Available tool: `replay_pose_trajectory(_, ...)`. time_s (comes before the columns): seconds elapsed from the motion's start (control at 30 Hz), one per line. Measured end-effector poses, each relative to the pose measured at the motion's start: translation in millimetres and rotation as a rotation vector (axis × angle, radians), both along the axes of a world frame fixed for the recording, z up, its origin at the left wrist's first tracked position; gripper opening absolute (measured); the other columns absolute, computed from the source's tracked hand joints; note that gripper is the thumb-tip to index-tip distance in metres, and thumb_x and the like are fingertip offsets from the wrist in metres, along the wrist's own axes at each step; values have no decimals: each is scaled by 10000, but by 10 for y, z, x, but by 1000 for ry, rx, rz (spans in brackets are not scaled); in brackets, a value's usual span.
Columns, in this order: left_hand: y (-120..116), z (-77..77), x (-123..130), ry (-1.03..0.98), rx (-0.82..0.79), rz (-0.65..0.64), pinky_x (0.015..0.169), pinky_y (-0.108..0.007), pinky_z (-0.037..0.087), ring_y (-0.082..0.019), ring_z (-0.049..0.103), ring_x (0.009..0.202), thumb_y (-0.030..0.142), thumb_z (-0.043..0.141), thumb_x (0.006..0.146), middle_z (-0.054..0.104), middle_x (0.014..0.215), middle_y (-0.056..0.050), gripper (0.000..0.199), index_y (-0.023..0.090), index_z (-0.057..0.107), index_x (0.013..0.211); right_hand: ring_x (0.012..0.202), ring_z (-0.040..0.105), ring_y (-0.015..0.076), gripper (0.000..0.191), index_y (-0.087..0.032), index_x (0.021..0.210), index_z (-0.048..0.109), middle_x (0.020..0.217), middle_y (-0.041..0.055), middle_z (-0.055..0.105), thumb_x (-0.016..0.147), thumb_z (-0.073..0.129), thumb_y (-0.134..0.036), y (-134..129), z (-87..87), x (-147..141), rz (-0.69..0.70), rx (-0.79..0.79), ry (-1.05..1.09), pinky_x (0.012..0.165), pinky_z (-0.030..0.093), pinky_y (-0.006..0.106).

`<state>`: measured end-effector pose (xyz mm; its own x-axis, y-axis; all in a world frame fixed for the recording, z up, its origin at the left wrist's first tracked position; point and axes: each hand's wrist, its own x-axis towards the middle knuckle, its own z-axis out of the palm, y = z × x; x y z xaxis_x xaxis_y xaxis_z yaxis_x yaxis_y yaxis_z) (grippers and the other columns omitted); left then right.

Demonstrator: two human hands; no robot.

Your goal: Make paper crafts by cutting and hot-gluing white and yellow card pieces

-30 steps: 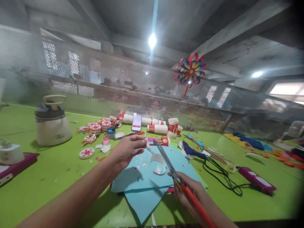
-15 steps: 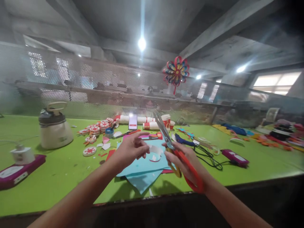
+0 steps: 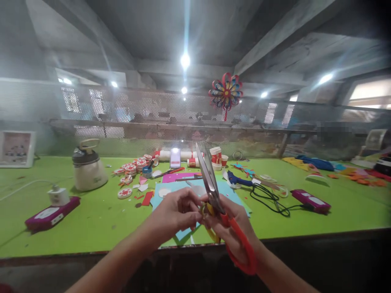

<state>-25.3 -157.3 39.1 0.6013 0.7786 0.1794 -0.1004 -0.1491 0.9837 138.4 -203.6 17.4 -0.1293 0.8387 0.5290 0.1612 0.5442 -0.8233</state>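
Observation:
My right hand [image 3: 233, 217] grips a pair of scissors [image 3: 209, 177] with red handles, the blades pointing up and slightly apart. A curled yellow piece [image 3: 211, 232] shows at the fingers of that hand, its kind unclear. My left hand [image 3: 180, 209] is closed, fingertips pinched together at the yellow piece and meeting the right fingers. Under both hands lie light blue sheets [image 3: 159, 191], partly hidden. A white paper disc [image 3: 165, 192] rests on them, and a magenta sheet [image 3: 171, 178] shows behind.
Left on the green table [image 3: 100, 219] are a jug [image 3: 89, 169], a purple power strip [image 3: 51, 213] and a pile of red-and-white discs [image 3: 131, 166]. Paper cups [image 3: 215, 155] and a phone [image 3: 175, 158] stand behind. A blue glue gun [image 3: 240, 179] with black cord lies right.
My left hand has moved right and its fingers have closed at the yellow piece. The right hand with the scissors has come lower and left. The view has turned left.

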Motion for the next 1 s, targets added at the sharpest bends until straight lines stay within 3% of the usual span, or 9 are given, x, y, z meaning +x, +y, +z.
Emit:
replay_pose_trajectory(0.13, -24, -28, -22, -9, -71, -77, 380, -169, 293, -76, 511, 422, 274, 756, 627, 651, 609, -26, 299, 180, 504, 759, 583, 548, 104, 169, -185, 977, 595, 707, -18, 568, 814, 552, -183, -6, 54, -26, 57, 36, -53, 544, 467, 197)
replay_pose_trajectory(0.23, 10, -43, -47, -39, -121, -117, 367, -172, 302, -81, 508, 397, 261, 771, 605, 660, 597, -28, 327, 192, 485, 748, 546, 556, 96, 148, -191, 922, 607, 679, -23, 588, 803, 533, -144, 47, 55, -74, 44, 168, -96, 518, 466, 179)
replay_pose_trajectory(0.4, 183, -156, 29, -142, -173, 62, 375, -182, 296, -98, 522, 415, 317, 788, 587, 633, 560, -22, 316, 169, 545, 725, 545, 546, 97, 162, -200, 960, 597, 666, -24, 569, 818, 531, -158, 295, -59, -121, -145, 293, -75, 506, 460, 179)
replay_pose_trajectory(0.5, 290, -218, 147, -276, -242, 160, 443, -193, 333, -86, 497, 485, 367, 774, 606, 587, 568, -12, 285, 136, 618, 667, 515, 514, 95, 182, -181, 1018, 562, 652, -26, 518, 847, 518, -223, 475, -83, -146, -214, 292, 60, 449, 429, 175)
replay_pose_trajectory(0.63, 398, -196, 290, -329, -200, 347, 540, -206, 371, -90, 459, 573, 346, 739, 665, 592, 647, -14, 200, 155, 711, 718, 498, 477, 94, 213, -173, 1063, 541, 638, -35, 489, 859, 510, -227, 660, -37, -185, -282, 239, 93, 439, 415, 184)
replay_pose_trajectory(0.83, 538, -121, 439, -425, -348, 402, 602, -221, 404, -155, 551, 735, 332, 794, 566, 664, 764, -70, 273, 146, 727, 755, 600, 497, 117, 188, -180, 1014, 535, 730, -13, 530, 829, 514, -156, 908, -47, -146, -408, 352, 28, 576, 459, 230)
replay_pose_trajectory(1.0, 639, -155, 485, -393, -382, 429, 595, -220, 398, -140, 550, 706, 315, 790, 559, 648, 733, -48, 247, 147, 708, 720, 577, 459, 107, 221, -181, 1058, 533, 705, -25, 492, 840, 503, -164, 1038, -136, -80, -392, 315, 10, 544, 446, 216)
